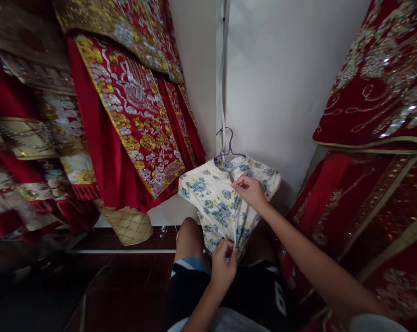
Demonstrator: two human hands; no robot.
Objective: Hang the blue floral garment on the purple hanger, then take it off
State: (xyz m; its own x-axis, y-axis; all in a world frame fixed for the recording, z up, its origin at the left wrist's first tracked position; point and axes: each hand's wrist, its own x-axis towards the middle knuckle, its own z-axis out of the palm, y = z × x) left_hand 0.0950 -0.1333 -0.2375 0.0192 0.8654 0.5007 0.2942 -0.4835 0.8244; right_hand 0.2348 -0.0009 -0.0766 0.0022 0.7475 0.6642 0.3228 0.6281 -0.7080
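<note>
A short-sleeved white shirt (211,198) with blue and yellow flowers hangs in front of me on a purple hanger (230,148). My right hand (250,190) pinches the front edge of the shirt just below the collar. Lower down, my left hand (224,263) has its fingers closed on the same front edge near the hem. Between the two hands the edge runs nearly straight down. Any buttons are too small to make out.
Red embroidered garments (135,106) hang at the left, and red beaded ones (378,92) at the right. A white vertical pole (224,74) stands against the pale wall (274,64). My knees are on either side of the shirt. A thin white bar (122,251) runs low over the dark red floor.
</note>
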